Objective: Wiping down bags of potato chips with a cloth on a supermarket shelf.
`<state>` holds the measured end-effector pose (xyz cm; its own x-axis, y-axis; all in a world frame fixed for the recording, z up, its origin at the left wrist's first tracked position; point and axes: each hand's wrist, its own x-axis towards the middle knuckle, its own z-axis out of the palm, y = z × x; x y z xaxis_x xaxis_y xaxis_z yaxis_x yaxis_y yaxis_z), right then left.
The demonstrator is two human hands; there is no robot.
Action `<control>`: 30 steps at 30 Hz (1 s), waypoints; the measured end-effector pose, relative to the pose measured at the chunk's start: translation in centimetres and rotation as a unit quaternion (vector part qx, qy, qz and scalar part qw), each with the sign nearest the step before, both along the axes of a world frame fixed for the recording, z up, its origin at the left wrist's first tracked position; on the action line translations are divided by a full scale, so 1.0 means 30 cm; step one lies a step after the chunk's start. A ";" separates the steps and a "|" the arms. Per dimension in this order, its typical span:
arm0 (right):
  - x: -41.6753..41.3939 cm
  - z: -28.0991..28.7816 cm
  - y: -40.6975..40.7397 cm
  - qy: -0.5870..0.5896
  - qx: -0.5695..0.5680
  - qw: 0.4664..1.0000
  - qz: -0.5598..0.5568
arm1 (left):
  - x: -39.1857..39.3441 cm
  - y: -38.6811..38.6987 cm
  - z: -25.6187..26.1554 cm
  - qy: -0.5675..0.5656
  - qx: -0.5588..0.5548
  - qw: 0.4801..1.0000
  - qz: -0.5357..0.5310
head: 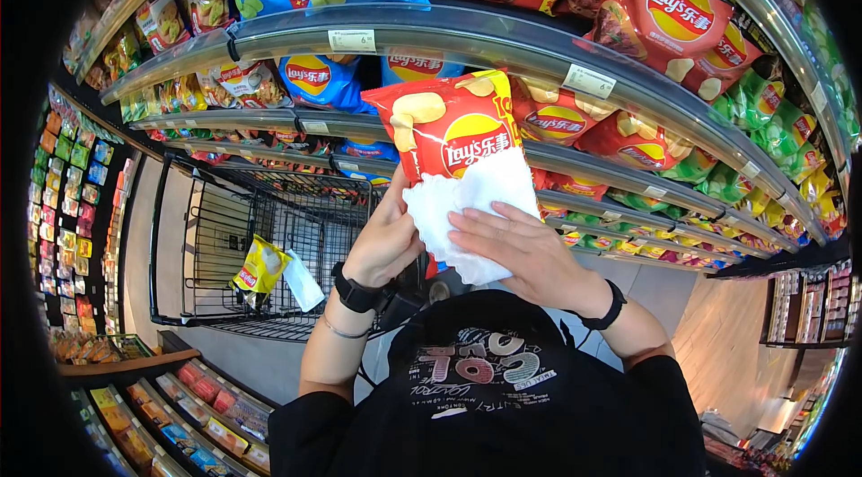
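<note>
A red bag of Lay's potato chips [417,112] is held up in front of my chest, its printed front facing me. My left hand [382,238] grips the bag's lower left side, with the fingers partly hidden behind it. Under my right hand [528,251], a white wipe or tissue [431,211] with a wavy edge lies spread over the lower front of the bag. The fingers of that hand are laid flat across the wipe, pressing it to the bag. The wipe covers the bag's lower half.
To the left stands a black wire shopping cart [202,171] holding a yellow Lay's bag [264,265] and a white packet [303,283]. A tiered shelf [431,39] of chip bags curves ahead, close beyond the held bag. Another shelf of packaged goods [195,416] is at lower left.
</note>
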<state>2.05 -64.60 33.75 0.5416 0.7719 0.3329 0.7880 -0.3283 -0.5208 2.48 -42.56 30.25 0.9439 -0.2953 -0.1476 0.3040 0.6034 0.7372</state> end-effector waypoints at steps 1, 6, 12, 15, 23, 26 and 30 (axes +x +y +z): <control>-0.001 0.000 -0.006 -0.001 0.000 1.000 -0.001 | 0.001 0.003 -0.006 -0.010 -0.019 1.000 -0.003; -0.006 -0.024 -0.047 0.061 0.010 0.996 0.061 | -0.005 0.022 -0.012 -0.030 -0.026 0.999 -0.002; -0.029 -0.020 -0.160 0.362 0.106 0.924 -0.061 | -0.021 0.064 -0.012 -0.008 0.027 1.000 -0.012; -0.017 -0.006 -0.200 0.412 0.263 0.847 -0.207 | -0.044 0.075 -0.029 -0.026 0.022 0.999 -0.010; 0.025 0.013 -0.142 0.121 0.282 0.921 -0.242 | -0.083 0.074 -0.060 -0.065 0.068 0.993 -0.070; 0.056 0.037 -0.077 0.049 0.158 0.977 -0.132 | -0.085 0.059 -0.049 -0.092 0.081 0.988 -0.092; 0.021 -0.008 -0.022 0.053 0.107 0.992 -0.051 | -0.080 0.059 -0.063 -0.061 0.035 0.995 -0.065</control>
